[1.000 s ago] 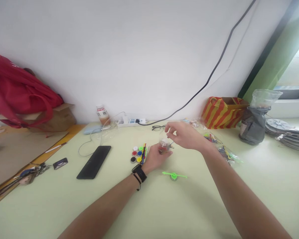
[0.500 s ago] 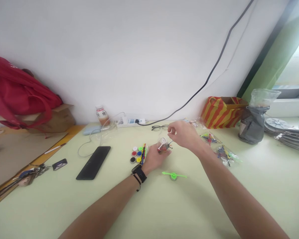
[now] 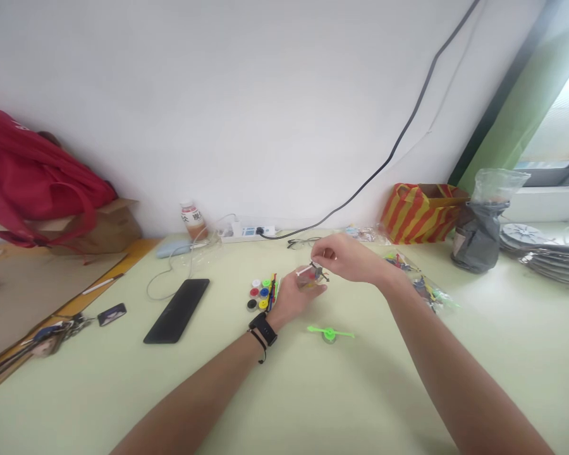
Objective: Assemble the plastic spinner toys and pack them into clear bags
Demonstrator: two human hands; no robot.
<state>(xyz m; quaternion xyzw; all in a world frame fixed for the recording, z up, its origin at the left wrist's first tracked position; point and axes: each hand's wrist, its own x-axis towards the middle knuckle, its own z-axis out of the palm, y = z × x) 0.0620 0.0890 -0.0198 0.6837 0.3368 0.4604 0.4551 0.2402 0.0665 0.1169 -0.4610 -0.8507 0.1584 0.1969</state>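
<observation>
My left hand point(image 3: 291, 302) is closed around a small clear plastic bag point(image 3: 308, 275) with arrow-shaped parts at its mouth, some white, dark and reddish. Just above that bag, the fingers of my right hand point(image 3: 348, 258) are pinched together at its top edge; what sits between them is too small to make out. On the table nearer to me lies a green arrow spinner point(image 3: 329, 333) on a round base. Left of my left hand are several round coloured discs point(image 3: 255, 292) in short rows, with a bundle of coloured arrows point(image 3: 272, 294) beside them.
Bags of coloured parts point(image 3: 429, 294) lie right of my right hand. A black phone point(image 3: 177, 311) is at left, with keys point(image 3: 64, 328) beyond. Glasses point(image 3: 301, 242), a power strip point(image 3: 249, 233), a bottle point(image 3: 193, 220) and a striped bag point(image 3: 420, 213) stand along the wall.
My right hand has moved slightly left and down, its fingertips now closer to the bag's mouth. White and dark arrow parts show more clearly there. My left hand keeps its hold.
</observation>
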